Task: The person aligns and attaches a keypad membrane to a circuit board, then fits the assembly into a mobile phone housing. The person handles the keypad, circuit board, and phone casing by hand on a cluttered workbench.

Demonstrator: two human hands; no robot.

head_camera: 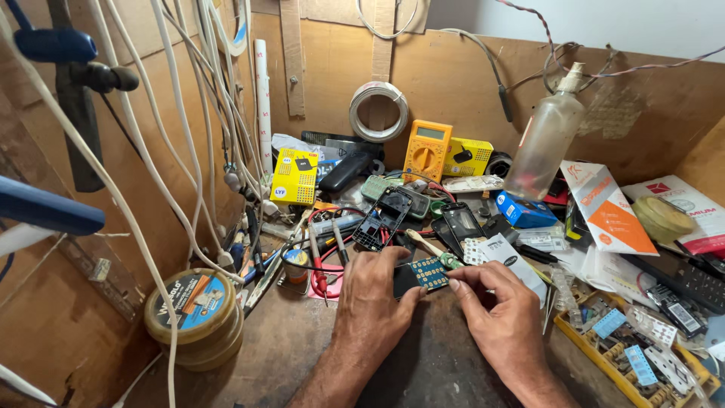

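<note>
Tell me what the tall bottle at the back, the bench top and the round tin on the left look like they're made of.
Bottle: likely translucent plastic, cloudy and matte, with a pale spray top. Bench top: wood, brown, worn and scuffed, grain showing. Round tin: probably metal, dull gold rim, with a printed blue and orange lid.

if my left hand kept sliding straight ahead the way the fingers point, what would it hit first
Most likely the small blue keypad board that the left hand already touches; past it, the black phone frame. Depth is hard to judge.
</note>
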